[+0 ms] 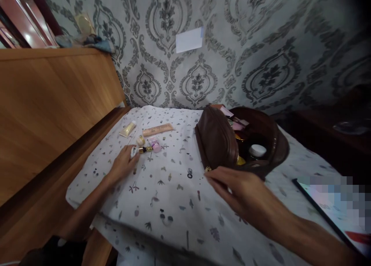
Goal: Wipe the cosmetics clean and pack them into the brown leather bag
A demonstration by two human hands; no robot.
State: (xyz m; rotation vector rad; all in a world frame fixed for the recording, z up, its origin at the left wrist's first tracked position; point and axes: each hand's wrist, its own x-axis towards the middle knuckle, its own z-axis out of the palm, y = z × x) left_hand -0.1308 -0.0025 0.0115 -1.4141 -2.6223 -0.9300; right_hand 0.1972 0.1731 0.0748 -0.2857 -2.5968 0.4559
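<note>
My left hand (125, 161) is closed round a small white item (133, 152) at the left of the printed cloth; its kind I cannot make out. Right against it lies a small black and gold tube (145, 149). Close by are a pink-capped tube (155, 144), a small yellowish jar (140, 140), a long peach tube (158, 129) and a pale yellow tube (128, 129). My right hand (239, 183) pinches the gold zipper pull (208, 169) at the near corner of an opened brown cosmetic bag (216, 136). Inside the bag sit several items, among them a white-lidded jar (257, 150).
A white cloth with small prints (176, 196) covers the surface. On the left rises a wooden panel (58, 111); behind is a patterned wall (197, 80). A tablet-like screen (327, 212) lies at the lower right. The far right is dark.
</note>
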